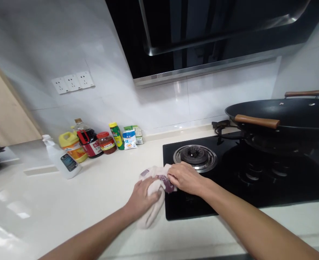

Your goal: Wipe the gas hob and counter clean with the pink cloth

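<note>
The left hand (143,196) lies palm down on a pale cloth (155,195) at the centre of the frame, fingers curled over its bunched middle and gripping it. The right hand (185,177) rests just beside it, fingers bent and closed on the cloth's upper edge, where a purple patch shows. The cloth sits right at the left edge of the black hob (230,187), half on the glass and half on the white counter (94,202), with a tail hanging toward the lower frame; held from both sides like this, it looks bunched so that it presses flat against the seam between the two surfaces.

Just above the right hand is a round burner (194,156) with a steel ring, uncovered. At the right of the frame a dark wok (284,115) with wooden handles stands on the other burner, well apart from the hands. An extractor hood (216,36) fills the upper middle.

In the left of the frame, back against the tiled wall, stand a white spray bottle (63,159), a yellow jug (72,144), a dark sauce bottle (87,141), a red-lidded jar (106,142) and small packets (129,139), grouped clear of the cloth. Sockets (72,82) sit on the wall above them.
</note>
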Demonstrator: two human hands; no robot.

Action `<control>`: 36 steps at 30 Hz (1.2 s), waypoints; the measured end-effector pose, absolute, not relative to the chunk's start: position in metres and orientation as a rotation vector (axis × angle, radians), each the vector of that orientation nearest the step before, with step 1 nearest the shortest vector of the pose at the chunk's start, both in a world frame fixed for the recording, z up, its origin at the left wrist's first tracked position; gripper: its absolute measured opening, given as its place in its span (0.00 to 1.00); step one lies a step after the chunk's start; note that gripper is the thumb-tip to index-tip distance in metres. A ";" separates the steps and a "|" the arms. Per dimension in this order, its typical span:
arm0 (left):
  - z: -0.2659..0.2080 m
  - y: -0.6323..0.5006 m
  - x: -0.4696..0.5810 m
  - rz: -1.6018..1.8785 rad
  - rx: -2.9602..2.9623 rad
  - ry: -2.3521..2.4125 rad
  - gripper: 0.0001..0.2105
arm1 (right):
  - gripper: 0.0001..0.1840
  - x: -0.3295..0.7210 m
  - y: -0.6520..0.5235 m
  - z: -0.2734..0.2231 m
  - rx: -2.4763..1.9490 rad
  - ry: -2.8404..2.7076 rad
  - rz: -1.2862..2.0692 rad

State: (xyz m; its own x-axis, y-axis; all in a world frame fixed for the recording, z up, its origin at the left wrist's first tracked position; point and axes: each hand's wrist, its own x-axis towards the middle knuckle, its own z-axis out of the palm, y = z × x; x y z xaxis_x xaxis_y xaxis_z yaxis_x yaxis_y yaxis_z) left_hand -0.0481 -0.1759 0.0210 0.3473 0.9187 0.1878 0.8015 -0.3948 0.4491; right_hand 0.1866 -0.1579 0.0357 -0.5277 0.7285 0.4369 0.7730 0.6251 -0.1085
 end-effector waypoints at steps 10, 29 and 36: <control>0.028 -0.038 -0.004 0.585 2.339 1.706 0.23 | 0.09 0.182 -0.165 0.037 -1.153 -2.500 -0.246; 0.045 -0.042 -0.121 0.379 1.926 2.337 0.38 | 0.12 0.193 -0.158 0.041 -1.252 -2.500 -0.176; 0.039 -0.142 -0.122 0.406 2.061 2.218 0.30 | 0.12 0.196 -0.157 0.043 -1.276 -2.421 -0.153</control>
